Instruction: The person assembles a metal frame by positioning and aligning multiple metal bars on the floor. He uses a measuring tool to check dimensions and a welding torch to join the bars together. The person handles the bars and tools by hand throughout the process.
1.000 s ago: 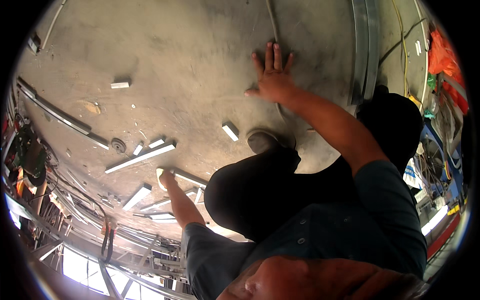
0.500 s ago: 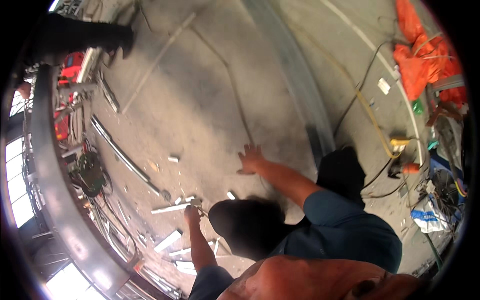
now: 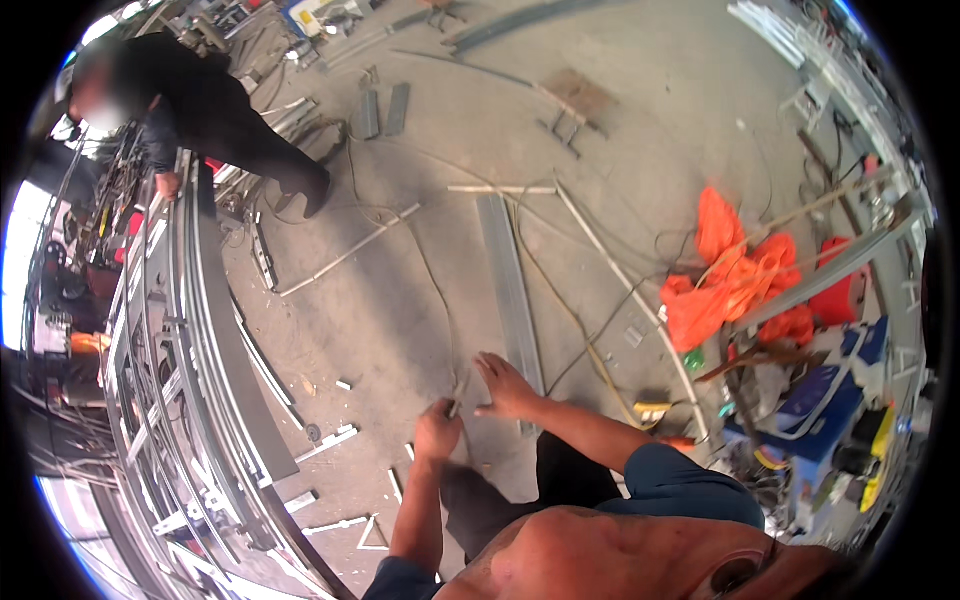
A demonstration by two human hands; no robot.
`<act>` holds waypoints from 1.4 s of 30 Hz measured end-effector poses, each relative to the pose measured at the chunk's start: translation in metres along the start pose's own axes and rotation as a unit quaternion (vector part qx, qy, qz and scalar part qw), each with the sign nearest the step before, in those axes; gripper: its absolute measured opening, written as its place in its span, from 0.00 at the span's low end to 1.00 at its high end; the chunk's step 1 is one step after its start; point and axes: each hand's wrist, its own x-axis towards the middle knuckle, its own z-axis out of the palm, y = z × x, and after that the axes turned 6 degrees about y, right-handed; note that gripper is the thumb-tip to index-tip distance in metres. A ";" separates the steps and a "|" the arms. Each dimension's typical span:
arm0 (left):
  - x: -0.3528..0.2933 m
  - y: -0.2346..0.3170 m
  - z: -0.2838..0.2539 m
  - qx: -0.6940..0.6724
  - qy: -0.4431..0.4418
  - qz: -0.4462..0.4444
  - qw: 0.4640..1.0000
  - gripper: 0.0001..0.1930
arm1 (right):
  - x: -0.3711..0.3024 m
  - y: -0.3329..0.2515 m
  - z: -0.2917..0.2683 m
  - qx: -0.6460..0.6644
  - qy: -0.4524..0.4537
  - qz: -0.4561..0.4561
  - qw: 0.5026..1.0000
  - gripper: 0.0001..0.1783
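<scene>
My left hand (image 3: 437, 432) is closed in a fist in front of my knees. From its top sticks a thin, pale, metallic-looking piece (image 3: 460, 388), too blurred to name. My right hand (image 3: 506, 388) is just to the right of it, fingers apart, and seems to hold nothing. A thin cable (image 3: 440, 290) runs across the concrete floor toward my hands; whether it joins the piece is not clear. Beyond my right hand lies a long grey metal channel (image 3: 508, 300).
A person in dark clothes (image 3: 220, 110) bends at the upper left, one hand at a rack of long metal profiles (image 3: 205, 330). Cut profile pieces (image 3: 330, 443) lie left of my legs. Orange sheeting (image 3: 720, 290), a blue box (image 3: 815, 405) and a yellow hose (image 3: 575, 320) are at the right.
My left hand has risen from the cut pieces and moved right, toward my right hand. The view has tilted up, showing more floor and the bending person.
</scene>
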 end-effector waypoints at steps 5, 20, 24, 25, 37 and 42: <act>-0.127 0.128 -0.074 -0.234 0.005 -0.080 0.969 0.13 | -0.023 -0.092 -0.131 0.182 -0.061 0.000 0.981 0.35; -0.515 0.172 -0.138 -0.531 0.327 0.027 0.781 0.33 | -0.178 -0.374 -0.173 0.379 -0.310 -0.138 0.861 0.09; -0.659 0.163 -0.078 -0.492 0.507 0.054 0.706 0.29 | -0.271 -0.427 -0.126 0.394 -0.381 -0.202 0.812 0.08; -0.695 0.150 -0.073 -0.447 0.543 0.044 0.709 0.28 | -0.299 -0.446 -0.115 0.392 -0.394 -0.210 0.804 0.08; -0.977 0.115 0.057 -0.328 0.693 -0.387 0.512 0.34 | -0.584 -0.665 0.003 0.479 -0.704 0.065 0.520 0.07; -1.042 0.098 0.083 -0.360 0.725 -0.363 0.462 0.43 | -0.685 -0.714 0.054 0.407 -0.743 0.211 0.488 0.08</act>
